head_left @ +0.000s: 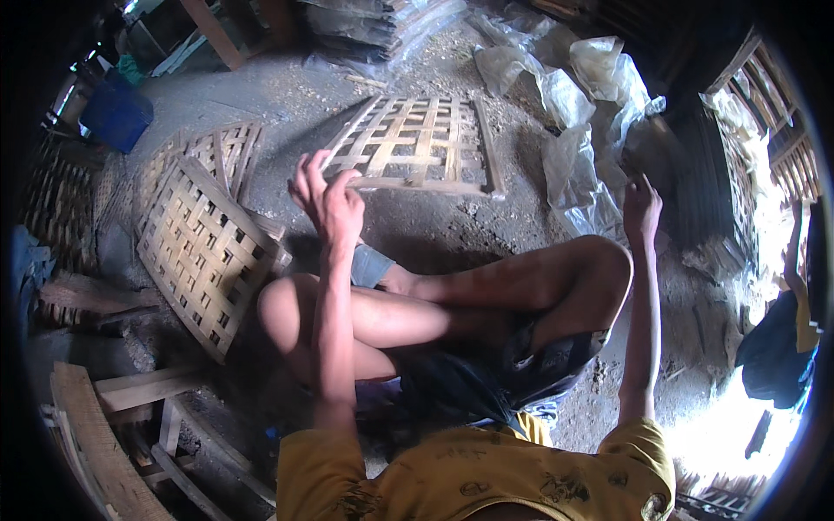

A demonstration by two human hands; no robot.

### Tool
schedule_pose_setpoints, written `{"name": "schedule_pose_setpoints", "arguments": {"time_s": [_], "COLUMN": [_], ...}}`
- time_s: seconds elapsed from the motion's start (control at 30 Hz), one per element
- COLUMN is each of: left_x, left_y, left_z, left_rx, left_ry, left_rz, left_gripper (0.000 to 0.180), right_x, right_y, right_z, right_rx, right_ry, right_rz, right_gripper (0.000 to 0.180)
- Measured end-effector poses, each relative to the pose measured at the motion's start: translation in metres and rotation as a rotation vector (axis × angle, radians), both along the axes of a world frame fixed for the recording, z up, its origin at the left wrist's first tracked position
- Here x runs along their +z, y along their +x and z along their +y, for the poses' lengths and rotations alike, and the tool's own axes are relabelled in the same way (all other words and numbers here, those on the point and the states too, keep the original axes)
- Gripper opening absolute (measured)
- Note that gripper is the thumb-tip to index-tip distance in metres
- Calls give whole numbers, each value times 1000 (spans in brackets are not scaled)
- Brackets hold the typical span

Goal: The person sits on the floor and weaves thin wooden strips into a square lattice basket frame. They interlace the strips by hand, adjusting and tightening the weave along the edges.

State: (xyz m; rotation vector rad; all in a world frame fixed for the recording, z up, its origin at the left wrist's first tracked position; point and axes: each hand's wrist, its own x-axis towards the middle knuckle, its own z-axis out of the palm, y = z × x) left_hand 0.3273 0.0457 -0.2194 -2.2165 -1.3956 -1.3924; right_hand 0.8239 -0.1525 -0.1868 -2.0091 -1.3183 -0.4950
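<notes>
A woven bamboo-strip panel [424, 143] in a thin wooden frame lies in front of my crossed legs, its left side raised above a shadow on the ground. My left hand [330, 204] is at the panel's near left corner, fingers and thumb bent around the frame there. Off to the right, apart from the panel, my right hand [643, 211] is closed beside crumpled clear plastic sheeting [572, 165]. Whatever its fingers hold, if anything, is too dark and small to make out.
More woven panels [204, 252] lean and overlap at my left. Wooden pieces [109, 443] lie at the lower left. A blue container [117, 113] stands far left, and stacked dark sheets [365, 30] lie at the back. Another person's arm [795, 252] shows at the right rim.
</notes>
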Motion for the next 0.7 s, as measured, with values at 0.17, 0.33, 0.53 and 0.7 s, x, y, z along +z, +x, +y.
{"name": "schedule_pose_setpoints", "arguments": {"time_s": [0.17,0.33,0.53,0.7], "left_x": [33,19,-8,19], "left_y": [-36,-39,-38,-25], "left_z": [-11,-24,-18,-35], "left_rx": [77,41,-712,-522], "left_ry": [220,-106,-607,-609], "left_rz": [-218,-1402,-2160,-2027], "left_gripper": [42,61,82,98], "right_x": [42,-45,-89,-74], "right_y": [-88,-143,-142,-157], "right_z": [65,138,127,127], "right_rx": [386,530,468,449], "right_ry": [72,97,-113,-65], "right_rz": [121,402,377,482], "right_gripper": [7,20,20,19]}}
